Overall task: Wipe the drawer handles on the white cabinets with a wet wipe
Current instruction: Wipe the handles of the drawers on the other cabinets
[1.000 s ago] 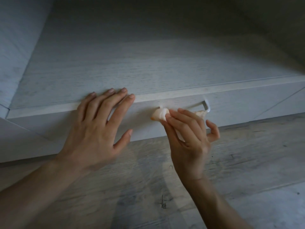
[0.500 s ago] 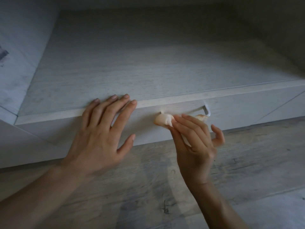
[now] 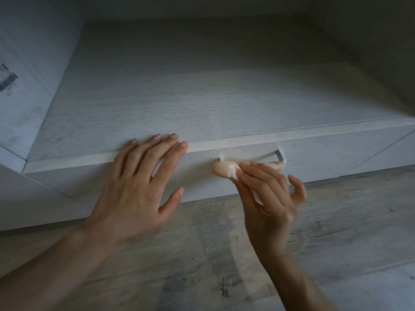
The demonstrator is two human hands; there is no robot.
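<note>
Head view, task's thing: the drawer handle (image 3: 280,155) sits on the white drawer front (image 3: 318,157), just under the top edge of the low cabinet (image 3: 202,97). We see its two posts, but most of the bar is covered.
Head view, long axis: the bar runs left to right along the drawer front, rising slightly towards the right post.
Head view, wet wipe (image 3: 224,171): it is bunched over the bar, with a thick wad at the left post and a thin tail showing at the right post.
Head view, right hand (image 3: 269,205): its fingers (image 3: 258,176) lie along the bar on top of the wipe and hold it there. The little finger is lifted clear and the thumb is hidden, so we judge this a pinch round the bar without seeing it whole.
Head view, left hand (image 3: 134,194): it lies flat with straight, spread fingers. The fingertips rest on the cabinet's top edge, left of the handle, and it holds nothing.
Head view, nearer hand: the right hand is on the handle and the left is well to the side of it.
Head view, what the next stroke turns on: the wad is at the left end, so we judge the free run lies rightwards, along the axis.
Head view, below: the wood-grain floor (image 3: 336,232).
</note>
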